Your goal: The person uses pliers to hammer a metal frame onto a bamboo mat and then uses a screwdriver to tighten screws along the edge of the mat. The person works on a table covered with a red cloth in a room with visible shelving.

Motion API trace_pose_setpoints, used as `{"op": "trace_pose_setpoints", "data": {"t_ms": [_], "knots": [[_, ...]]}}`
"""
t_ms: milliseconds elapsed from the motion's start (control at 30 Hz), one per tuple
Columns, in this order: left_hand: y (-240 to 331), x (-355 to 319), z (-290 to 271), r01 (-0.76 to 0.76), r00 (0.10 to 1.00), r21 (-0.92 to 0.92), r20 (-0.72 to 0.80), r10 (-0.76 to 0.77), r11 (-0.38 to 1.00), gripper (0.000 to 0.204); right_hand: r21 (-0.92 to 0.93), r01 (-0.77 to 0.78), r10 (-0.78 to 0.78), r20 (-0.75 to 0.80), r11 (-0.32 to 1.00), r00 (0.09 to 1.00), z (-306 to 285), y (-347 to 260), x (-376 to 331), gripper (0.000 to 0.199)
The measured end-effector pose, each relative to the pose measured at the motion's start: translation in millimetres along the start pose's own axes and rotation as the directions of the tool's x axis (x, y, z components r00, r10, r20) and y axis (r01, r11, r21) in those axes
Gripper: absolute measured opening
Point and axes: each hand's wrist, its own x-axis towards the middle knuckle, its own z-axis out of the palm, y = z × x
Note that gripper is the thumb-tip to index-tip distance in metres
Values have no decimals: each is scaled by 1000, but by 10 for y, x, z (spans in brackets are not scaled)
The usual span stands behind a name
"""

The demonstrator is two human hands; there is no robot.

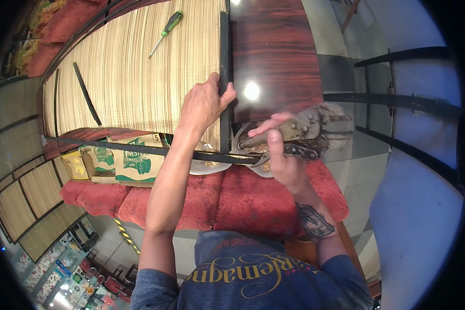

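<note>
A large panel of thin straw-coloured slats point(139, 72) with black edge strips lies over a dark red wood-grain table. My left hand point(204, 103) grips the black strip point(225, 51) along the panel's right edge, thumb on the outer side. My right hand point(284, 160) is closed around a worn grey-brown metal hand tool point(307, 129) with round rivets; its exact kind is unclear. The tool's narrow end is close to the panel's near right corner, by the near black strip point(201, 155). Whether it touches the strip, I cannot tell. A green-and-black screwdriver point(171, 25) rests on the slats.
Loose black strips point(87, 93) lie on the panel's left part. Beneath its near edge are cardboard boxes point(139, 160) and clear plastic bowls point(206, 166) holding small pieces. A red patterned bench point(191, 199) runs along the near side. Black metal bars point(413, 101) stand at the right.
</note>
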Motion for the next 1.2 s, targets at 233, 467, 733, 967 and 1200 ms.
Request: {"op": "trace_pose_setpoints", "data": {"t_ms": [233,467,733,967,1200], "knots": [[-31,27,26,10,999,-20,-36,-11,1000,44,-236,231,-237,1,944,971,132,-168,24,29],[-39,36,44,-36,996,-27,-79,33,999,43,-52,227,-231,-120,973,965,229,-167,-29,33],[-5,28,219,-64,994,-102,-95,54,993,42,-119,42,-67,-217,992,974,219,80,58,19],[47,77,12,-2,999,-79,36,4,997,44,-172,307,-311,4,936,950,-121,-144,39,32],[78,89,-10,54,997,-53,61,-51,997,43,-3,350,-349,-75,937,934,-63,-298,63,32]]}}
